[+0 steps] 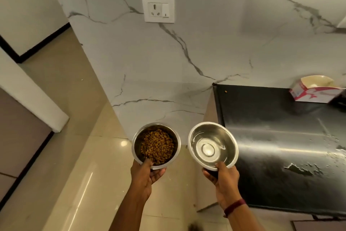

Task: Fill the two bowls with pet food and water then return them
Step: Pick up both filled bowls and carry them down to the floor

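Two steel bowls are held side by side in the air above the floor. The food bowl (pixel 136 143) on the left holds brown kibble (pixel 157 145). My left hand (pixel 147 172) grips its near rim, thumb inside. The water bowl (pixel 231 141) on the right holds clear water and tilts slightly towards me. My right hand (pixel 223 179) holds its near rim, thumb over the edge, with a dark red band on the wrist.
A black wet countertop (pixel 271 146) lies to the right, with an open red and white box (pixel 316 89) at its far end. A marble wall (pixel 168 58) with a socket (pixel 158 9) stands ahead. Glossy beige floor tiles (pixel 78 165) spread to the left and below.
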